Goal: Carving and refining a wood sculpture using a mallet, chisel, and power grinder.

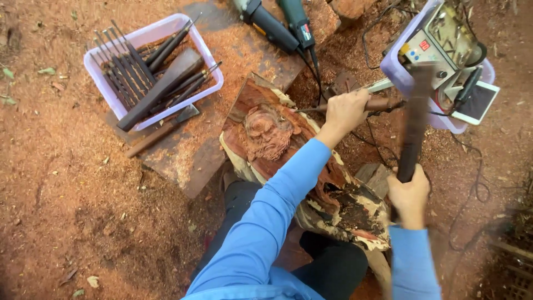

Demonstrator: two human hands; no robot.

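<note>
left hand (pixel 345 110) grips a chisel (pixel 363 104); right hand (pixel 410 195) raises a mallet (pixel 414 125) over carved wood (pixel 269 133).

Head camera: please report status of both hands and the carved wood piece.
Left hand grips a brown-handled chisel. Right hand holds a dark wooden mallet, raised. Reddish carved wood block with a face lies beneath. Nothing blocks it.

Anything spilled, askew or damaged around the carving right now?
Sawdust lies thick over the board and ground. The carved wood block has a ragged, splintered lower end. A white tablet hangs askew off the tub of gear. Cables sprawl loose.
</note>
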